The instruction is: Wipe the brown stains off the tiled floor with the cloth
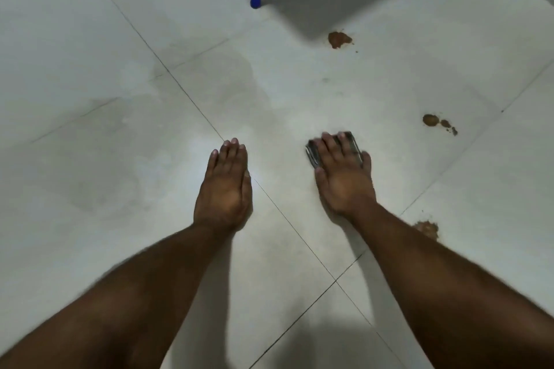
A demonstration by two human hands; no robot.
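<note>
I see left hand (224, 189) flat, palm down on tiled floor (90, 39). Right hand (341, 177) flat, pressing grey cloth (311, 153) to floor. Brown stains at 1 o'clock (338, 39), 2 o'clock (430, 120), 4 o'clock beside right forearm (427, 228). Black pole, blue tip (255, 0) at 12 o'clock.

text: none readable | labels/brands/numbers: none | i see no print on the tiled floor (90, 39), none on the cloth (311, 153) under my right hand (344, 180) | cloth blurred

Bare forearms (sleeveless), unadorned hands (223, 186).
</note>
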